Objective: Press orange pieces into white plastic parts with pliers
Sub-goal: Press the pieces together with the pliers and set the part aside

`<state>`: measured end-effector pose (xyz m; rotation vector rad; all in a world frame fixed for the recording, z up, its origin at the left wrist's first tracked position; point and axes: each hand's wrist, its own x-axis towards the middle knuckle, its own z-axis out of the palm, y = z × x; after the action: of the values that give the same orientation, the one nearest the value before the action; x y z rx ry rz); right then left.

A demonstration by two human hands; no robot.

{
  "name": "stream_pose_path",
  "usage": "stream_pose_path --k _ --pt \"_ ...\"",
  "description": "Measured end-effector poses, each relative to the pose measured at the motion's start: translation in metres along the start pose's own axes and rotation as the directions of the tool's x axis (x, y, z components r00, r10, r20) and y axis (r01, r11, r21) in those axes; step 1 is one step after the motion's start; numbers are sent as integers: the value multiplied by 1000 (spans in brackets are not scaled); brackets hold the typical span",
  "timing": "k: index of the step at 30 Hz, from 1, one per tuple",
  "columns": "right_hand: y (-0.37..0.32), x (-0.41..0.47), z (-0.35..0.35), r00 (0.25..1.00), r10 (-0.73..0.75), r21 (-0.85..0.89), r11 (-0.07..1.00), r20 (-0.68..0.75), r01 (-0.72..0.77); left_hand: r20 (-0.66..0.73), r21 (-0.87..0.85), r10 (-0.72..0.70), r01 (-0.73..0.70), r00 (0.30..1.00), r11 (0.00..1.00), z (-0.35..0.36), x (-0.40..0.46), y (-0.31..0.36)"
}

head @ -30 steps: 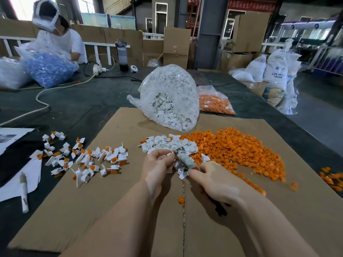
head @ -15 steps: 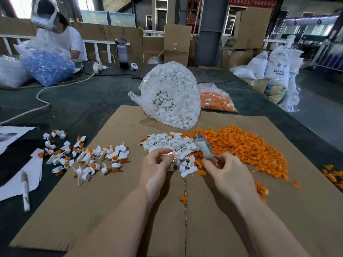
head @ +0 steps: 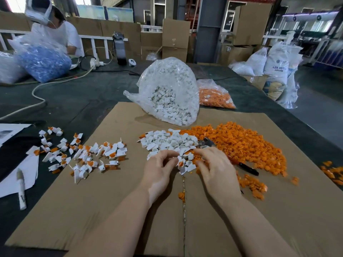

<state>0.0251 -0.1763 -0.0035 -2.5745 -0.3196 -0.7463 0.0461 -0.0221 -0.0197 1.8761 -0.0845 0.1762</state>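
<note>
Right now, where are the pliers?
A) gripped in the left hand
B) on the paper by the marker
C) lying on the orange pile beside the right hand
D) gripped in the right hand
C: the pliers lie on the orange pieces, partly hidden behind the right hand, whose fingers are spread and hold no tool.

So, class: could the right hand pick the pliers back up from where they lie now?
Probably yes. The metal pliers with dark handles lie on the orange pieces just beyond the right hand, whose relaxed fingers hold nothing; nothing covers them.
</note>
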Motion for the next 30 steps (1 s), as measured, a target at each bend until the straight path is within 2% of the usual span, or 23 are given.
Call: stream_pose_path --k 2,5,8,14,17,20,27,30 --pt "-8 -4 6 995 -104 129 986 -6 104 11 38 25 -26 1000 999 0 0 0" --pt "-12 -9 13 991 -132 180 975 -3 130 32 74 31 -33 999 997 1 0 0" --pt "-9 -10 16 994 -74 154 984 -83 86 5 53 10 -11 1000 999 1 -2 1" --pt "-4 -13 19 971 131 -22 990 -198 -138 -234 3 -2 3 972 1000 0 -6 5" --pt "-5 -15 19 959 184 -75 976 -216 -204 -339 204 28 45 940 978 -17 -1 -4" --pt "-5 -16 21 957 193 -117 968 -214 -222 -384 383 82 78 920 921 -41 2 -13" --pt "-6 -18 23 953 200 -191 950 -229 -245 -484 539 63 241 873 807 -58 2 -17" --pt "-6 -18 23 958 197 -223 944 -208 -242 -367 693 234 97 900 714 -47 -3 -13"
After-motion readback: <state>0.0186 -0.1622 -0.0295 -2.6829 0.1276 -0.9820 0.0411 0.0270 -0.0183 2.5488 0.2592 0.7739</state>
